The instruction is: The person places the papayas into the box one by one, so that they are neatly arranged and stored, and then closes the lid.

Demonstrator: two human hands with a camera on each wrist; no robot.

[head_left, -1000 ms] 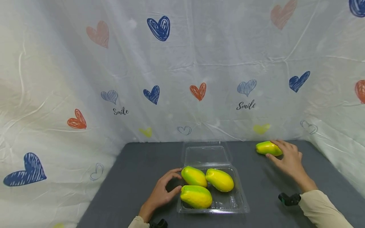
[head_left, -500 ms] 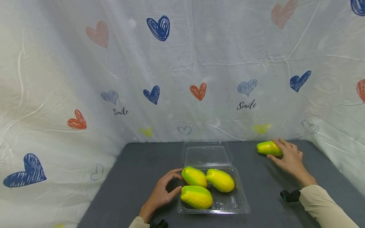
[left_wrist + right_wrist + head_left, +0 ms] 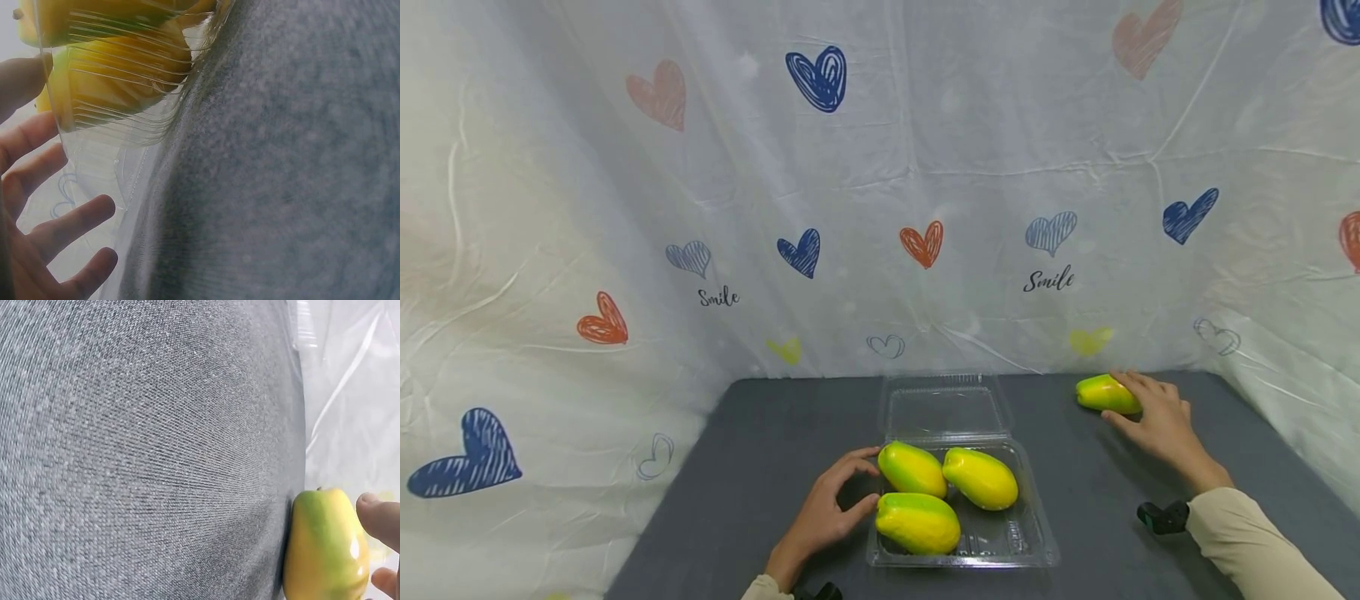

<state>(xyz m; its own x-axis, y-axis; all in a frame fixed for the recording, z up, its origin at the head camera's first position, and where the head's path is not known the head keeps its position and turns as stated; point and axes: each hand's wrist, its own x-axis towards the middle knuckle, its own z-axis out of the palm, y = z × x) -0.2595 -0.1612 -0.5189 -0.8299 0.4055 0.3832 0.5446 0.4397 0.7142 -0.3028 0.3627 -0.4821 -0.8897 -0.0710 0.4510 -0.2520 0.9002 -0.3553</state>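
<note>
Yellow-green papaya (image 3: pixel 1097 392) sits on table (image 3: pixel 805 425), just beyond and left of your right hand (image 3: pixel 1161 425), nearer one, loose, not grasping; long axis crosswise; your left hand (image 3: pixel 825 504), relaxed, at clear container (image 3: pixel 996 535)

Container (image 3: pixel 992 533): I see it right of the left fingers (image 3: pixel 75 225), on the table (image 3: pixel 737 475).
Three fruits (image 3: pixel 919 523): inside it.
Lid (image 3: pixel 947 410): behind, beyond those fingers.
Lone fruit (image 3: pixel 1105 394): just left of the right fingers (image 3: pixel 1142 387).
</note>
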